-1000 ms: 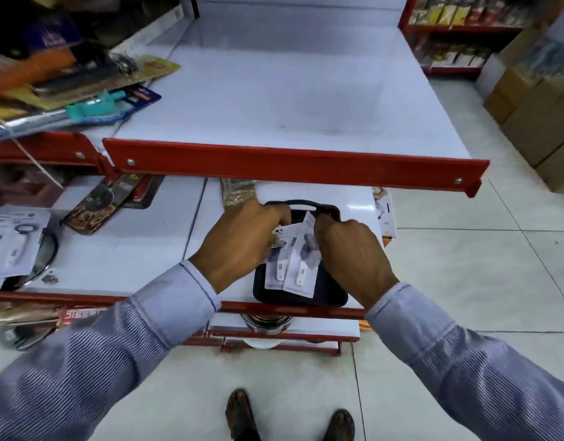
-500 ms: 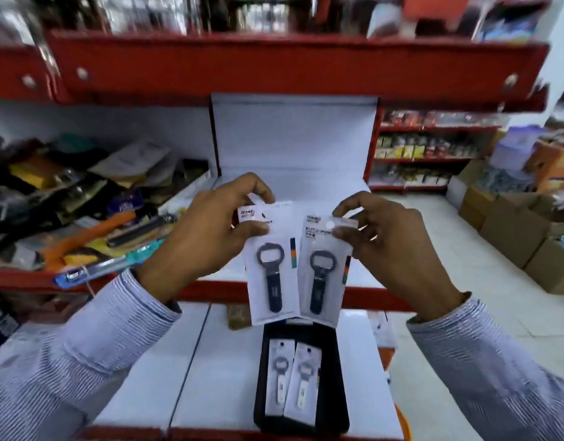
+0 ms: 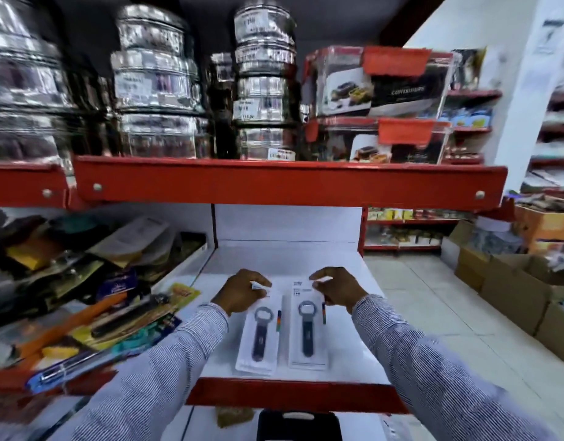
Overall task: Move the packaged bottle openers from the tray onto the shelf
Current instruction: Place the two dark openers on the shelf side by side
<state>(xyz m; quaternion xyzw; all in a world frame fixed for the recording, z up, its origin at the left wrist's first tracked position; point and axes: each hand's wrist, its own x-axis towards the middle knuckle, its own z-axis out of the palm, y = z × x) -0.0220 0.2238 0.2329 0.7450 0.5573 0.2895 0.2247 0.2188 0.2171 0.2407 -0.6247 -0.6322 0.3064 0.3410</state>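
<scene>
Motion blur smears the steel tins [image 3: 156,81] overhead; the black tray [image 3: 298,426] runs off the bottom edge, and the left packet's [image 3: 260,332] header, perhaps pinched, hides under fingers.

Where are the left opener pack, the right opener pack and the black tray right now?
left opener pack [image 3: 258,337]: head view, on the opener's dark handle.
right opener pack [image 3: 307,332]: head view, on the opener's dark handle.
black tray [image 3: 298,426]: head view, on its top edge below the shelf lip.

I see glossy clear plastic packs [image 3: 307,326] over white card, openers with dull metal heads and dark matt handles, on a smooth white shelf [image 3: 287,259] with red painted-metal lip. Sleeves [image 3: 166,374] are striped cloth.
</scene>
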